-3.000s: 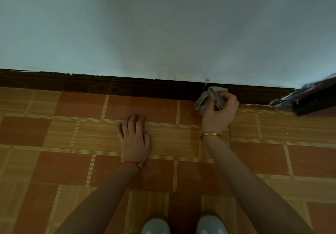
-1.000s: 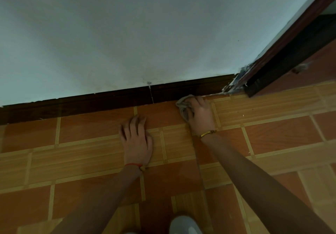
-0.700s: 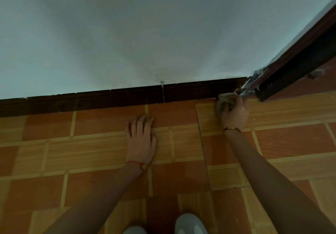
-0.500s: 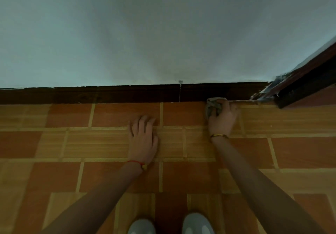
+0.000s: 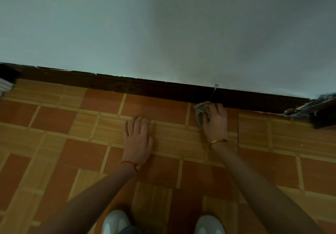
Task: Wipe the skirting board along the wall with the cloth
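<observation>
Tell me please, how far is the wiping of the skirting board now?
Done: cannot be judged; the skirting board looks equally dark everywhere. In hand: the right hand presses the grey cloth at the board's foot, just below the thin joint line, while the left hand rests flat on the floor tiles. Left: probably the long stretch to the left.

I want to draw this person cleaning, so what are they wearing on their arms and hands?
Both arms are bare, with no sleeves in view. The left hand has a thin red string bracelet at the wrist, with a small yellowish bead or charm on it. The right hand has a slim gold bangle at the wrist. No gloves, rings or watch show.
</observation>
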Tool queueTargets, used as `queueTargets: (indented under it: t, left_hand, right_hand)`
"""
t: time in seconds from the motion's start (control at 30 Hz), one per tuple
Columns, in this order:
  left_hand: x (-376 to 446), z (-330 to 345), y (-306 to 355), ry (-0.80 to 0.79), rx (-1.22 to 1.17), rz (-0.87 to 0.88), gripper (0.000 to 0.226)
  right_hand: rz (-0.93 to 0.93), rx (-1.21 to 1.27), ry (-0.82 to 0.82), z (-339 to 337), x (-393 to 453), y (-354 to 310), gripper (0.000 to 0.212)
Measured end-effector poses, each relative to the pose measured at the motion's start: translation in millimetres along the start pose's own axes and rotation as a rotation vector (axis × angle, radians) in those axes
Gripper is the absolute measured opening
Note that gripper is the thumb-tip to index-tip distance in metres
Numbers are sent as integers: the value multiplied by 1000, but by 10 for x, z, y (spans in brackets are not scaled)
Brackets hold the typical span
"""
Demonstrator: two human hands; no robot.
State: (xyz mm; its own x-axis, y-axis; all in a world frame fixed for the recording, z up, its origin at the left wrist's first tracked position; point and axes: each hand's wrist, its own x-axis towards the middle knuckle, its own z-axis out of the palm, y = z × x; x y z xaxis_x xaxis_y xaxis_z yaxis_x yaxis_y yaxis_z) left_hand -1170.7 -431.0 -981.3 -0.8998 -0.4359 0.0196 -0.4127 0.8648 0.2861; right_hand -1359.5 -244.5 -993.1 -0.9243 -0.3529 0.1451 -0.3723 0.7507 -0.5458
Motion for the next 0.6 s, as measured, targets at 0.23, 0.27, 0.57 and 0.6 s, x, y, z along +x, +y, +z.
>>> queueTargets:
  t: [0.23, 0.27, 0.57, 0.6]
  left_hand:
    - [176, -73, -257, -51, 42, 78, 51]
    - [203, -66, -304, -47, 32, 74, 51]
    - [244, 39, -714, -11, -15, 7, 51]
    - [253, 52, -765, -13, -15, 8, 52]
  right_hand:
    - [355, 131, 235, -115, -56, 88, 23]
    - [330, 156, 239, -72, -59, -43, 23]
    - [109, 372, 215, 507, 84, -1337, 22]
    - [125, 377, 257, 488, 82, -1334, 21]
